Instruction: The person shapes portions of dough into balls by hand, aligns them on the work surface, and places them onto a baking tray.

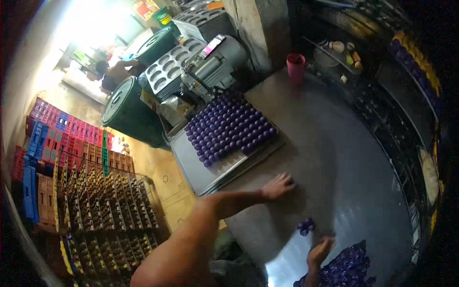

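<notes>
My left hand (278, 187) rests palm down on the grey metal table (315, 124), a little below the tray; its fingers look bent, and whether anything lies under them is hidden. My right hand (321, 249) is lower down, between a few small purple balls (306, 226) and a heap of crumbled purple dough (348, 268); its fingers are blurred. Many round purple balls (229, 125) stand in rows on a metal tray (191, 160) at the table's far left side.
Behind the tray stand a grey machine (205, 71), stacked moulded pans (167, 69) and a green drum (126, 107). A pink cup (296, 67) is at the table's far edge. Racks (105, 205) and crates (71, 134) fill the left. Another person (119, 74) is at the back.
</notes>
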Motion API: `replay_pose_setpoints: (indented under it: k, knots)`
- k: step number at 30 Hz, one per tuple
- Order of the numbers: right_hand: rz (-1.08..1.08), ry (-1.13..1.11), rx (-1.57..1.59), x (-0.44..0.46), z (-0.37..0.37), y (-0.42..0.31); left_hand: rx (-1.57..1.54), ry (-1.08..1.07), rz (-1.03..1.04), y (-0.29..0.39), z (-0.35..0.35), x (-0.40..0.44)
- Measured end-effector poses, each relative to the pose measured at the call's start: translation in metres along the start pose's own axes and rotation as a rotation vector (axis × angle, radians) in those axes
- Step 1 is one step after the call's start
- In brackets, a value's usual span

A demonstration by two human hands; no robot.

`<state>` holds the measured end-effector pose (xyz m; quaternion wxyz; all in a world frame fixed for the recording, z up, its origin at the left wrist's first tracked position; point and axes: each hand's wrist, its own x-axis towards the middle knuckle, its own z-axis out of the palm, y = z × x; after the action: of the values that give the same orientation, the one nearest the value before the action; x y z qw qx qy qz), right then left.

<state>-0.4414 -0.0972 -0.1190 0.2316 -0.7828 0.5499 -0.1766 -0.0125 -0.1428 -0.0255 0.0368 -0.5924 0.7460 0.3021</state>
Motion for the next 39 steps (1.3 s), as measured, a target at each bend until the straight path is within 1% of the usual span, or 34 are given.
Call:
replay_pose_setpoints:
  k: [1, 3, 4, 5, 6, 7, 9, 10, 11, 13, 14, 15, 17, 18, 20, 22, 23, 24, 25, 26, 27, 28, 29, 31, 33, 34, 36, 37, 38, 39]
  knots:
    - [-0.006, 0.015, -0.02, 0.029, -0.011, -0.007, -0.011, -0.013, -0.014, 0.004, -0.001, 0.017]
    - [-0.029, 0.049, -0.087, 0.083, -0.031, -0.025, -0.03, 0.338, -0.052, 0.01, -0.003, 0.071]
    - [-0.029, 0.037, -0.086, 0.09, -0.03, -0.027, -0.039, 0.316, -0.064, 0.014, 0.018, 0.067]
    - [-0.035, 0.014, -0.069, 0.083, -0.026, -0.026, -0.083, 0.245, -0.035, 0.022, 0.048, 0.058]
    - [-0.059, 0.012, -0.058, 0.07, -0.013, -0.019, -0.109, 0.197, 0.004, 0.023, 0.063, 0.06]
    - [-0.082, -0.001, -0.048, 0.054, -0.006, -0.008, -0.134, 0.157, 0.051, 0.024, 0.062, 0.07]
    - [-0.111, -0.055, -0.015, 0.034, -0.003, 0.014, -0.083, 0.186, 0.041, 0.01, 0.031, 0.085]
    - [-0.101, -0.047, -0.01, 0.053, -0.012, 0.006, -0.05, 0.182, 0.011, -0.001, 0.023, 0.079]
    - [-0.094, -0.046, -0.021, 0.07, -0.021, 0.004, -0.042, 0.157, -0.019, 0.001, 0.029, 0.071]
    - [-0.103, -0.061, -0.033, 0.099, -0.031, -0.013, -0.054, 0.416, -0.006, 0.021, 0.001, 0.107]
    - [-0.103, -0.075, -0.024, 0.102, -0.03, -0.014, -0.052, 0.403, -0.008, 0.032, 0.003, 0.109]
    - [-0.11, -0.089, -0.017, 0.101, -0.023, -0.017, -0.098, 0.325, -0.03, 0.044, 0.004, 0.108]
    - [-0.211, 0.034, -0.08, 0.104, -0.009, -0.014, -0.182, 0.198, -0.07, 0.054, -0.009, 0.11]
    - [-0.247, 0.079, -0.107, 0.112, -0.011, -0.014, -0.179, 0.212, -0.067, 0.053, -0.018, 0.11]
    - [-0.286, 0.101, -0.104, 0.146, -0.023, -0.04, -0.191, 0.085, -0.124, 0.033, -0.032, 0.101]
    - [-0.271, 0.061, -0.142, 0.15, -0.049, -0.053, -0.025, 0.203, -0.086, 0.027, -0.007, 0.122]
    - [-0.255, 0.052, -0.174, 0.158, -0.059, -0.052, 0.172, 0.424, -0.013, 0.019, -0.006, 0.156]
    - [-0.182, 0.157, -0.126, 0.175, -0.029, -0.04, 0.097, 0.508, -0.025, 0.022, -0.013, 0.176]
    - [-0.092, 0.022, -0.114, 0.205, -0.045, -0.07, 0.007, 0.592, -0.031, 0.031, -0.018, 0.192]
    - [-0.201, 0.222, -0.058, 0.21, -0.033, -0.078, -0.005, 0.553, -0.007, 0.043, -0.028, 0.195]
    - [-0.288, 0.183, -0.108, 0.215, -0.046, -0.093, -0.013, 0.503, 0.03, 0.055, -0.035, 0.188]
    - [-0.321, 0.211, -0.094, 0.206, -0.016, -0.069, -0.057, 0.517, 0.092, 0.067, -0.033, 0.179]
    - [-0.291, 0.214, -0.193, 0.195, -0.033, -0.081, -0.091, 0.536, 0.145, 0.071, -0.035, 0.17]
    - [-0.207, 0.217, -0.33, 0.17, -0.057, -0.097, -0.65, 0.492, 0.005, 0.067, -0.037, 0.157]
    - [0.034, 0.408, 0.121, 0.149, -0.071, -0.101, -0.319, 0.895, 0.0, 0.051, -0.059, 0.129]
    - [0.133, 0.51, 0.36, 0.145, -0.073, -0.106, -0.338, 0.878, 0.029, 0.041, -0.052, 0.127]
    - [0.017, 0.441, 0.096, 0.135, -0.066, -0.111, -0.05, 0.82, 0.242, 0.027, -0.012, 0.122]
    - [0.101, 0.302, 0.177, 0.126, -0.061, -0.111, -0.085, 0.768, 0.281, 0.039, -0.003, 0.103]
    - [0.161, 0.183, 0.262, 0.128, -0.061, -0.11, -0.296, 0.62, 0.244, 0.054, -0.016, 0.095]
    - [0.194, 0.209, 0.237, 0.123, -0.068, -0.119, -0.492, 0.466, 0.204, 0.067, -0.034, 0.09]
